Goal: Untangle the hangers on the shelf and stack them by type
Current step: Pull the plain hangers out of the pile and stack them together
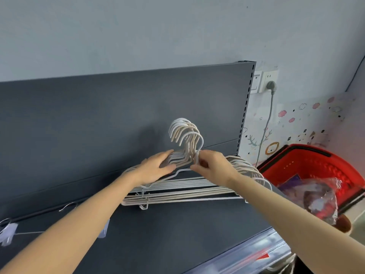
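- White hangers (187, 186) sit stacked on the dark shelf (177, 234), hooks up, leaning toward the back panel (98, 115).
- The stack's right ends reach close to the shelf's right edge; bare shelf lies in front of it and off to the left.
- Right hand (213, 169): thumb and fingers closed narrow, pinching the neck of the front hanger (194, 136) just under its hook.
- Left hand (156, 167): fingers nearly straight, laid over the stack's left shoulders, thumb spread below.
- Far left, a clip hanger (7, 230) lies well apart.
- Beyond the right edge, a red basket (316, 163).
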`<action>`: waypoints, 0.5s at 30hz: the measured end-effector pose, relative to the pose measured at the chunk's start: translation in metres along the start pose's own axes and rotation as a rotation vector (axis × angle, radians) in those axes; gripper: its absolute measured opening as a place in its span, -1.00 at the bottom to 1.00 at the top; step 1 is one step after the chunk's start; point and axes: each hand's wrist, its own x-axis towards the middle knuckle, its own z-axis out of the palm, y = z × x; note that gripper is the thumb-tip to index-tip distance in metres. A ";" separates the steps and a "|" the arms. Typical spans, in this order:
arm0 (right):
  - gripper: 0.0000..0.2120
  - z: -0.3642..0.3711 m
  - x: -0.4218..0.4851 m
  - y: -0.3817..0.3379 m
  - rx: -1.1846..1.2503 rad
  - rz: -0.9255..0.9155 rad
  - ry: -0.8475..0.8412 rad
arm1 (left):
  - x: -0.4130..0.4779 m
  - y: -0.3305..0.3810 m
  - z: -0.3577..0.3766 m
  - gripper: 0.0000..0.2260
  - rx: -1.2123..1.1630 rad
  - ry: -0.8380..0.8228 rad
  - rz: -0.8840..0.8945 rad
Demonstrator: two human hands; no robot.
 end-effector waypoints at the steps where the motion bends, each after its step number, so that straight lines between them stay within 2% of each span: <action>1: -0.76 0.006 0.002 -0.001 -0.076 -0.058 0.047 | -0.003 0.001 0.000 -0.29 0.010 -0.017 -0.010; 4: -0.73 0.015 0.001 0.002 -0.256 -0.150 0.227 | -0.013 0.001 -0.001 0.04 0.083 -0.074 0.001; 6: -0.52 0.016 0.000 0.009 -0.283 -0.077 0.250 | -0.017 0.001 0.003 0.08 0.165 -0.064 0.003; 8: -0.14 0.013 0.000 0.021 -0.289 0.046 0.087 | -0.020 -0.001 0.012 0.06 0.246 -0.011 0.020; 10: 0.07 0.010 0.004 0.033 -0.345 0.155 -0.106 | -0.020 -0.002 0.021 0.04 0.295 0.043 0.030; 12: 0.06 0.009 0.012 0.037 -0.404 0.186 -0.217 | -0.016 0.001 0.025 0.06 0.308 0.059 0.007; 15: 0.00 0.012 0.023 0.034 -0.406 0.170 -0.256 | -0.008 0.009 0.030 0.09 0.340 0.069 -0.049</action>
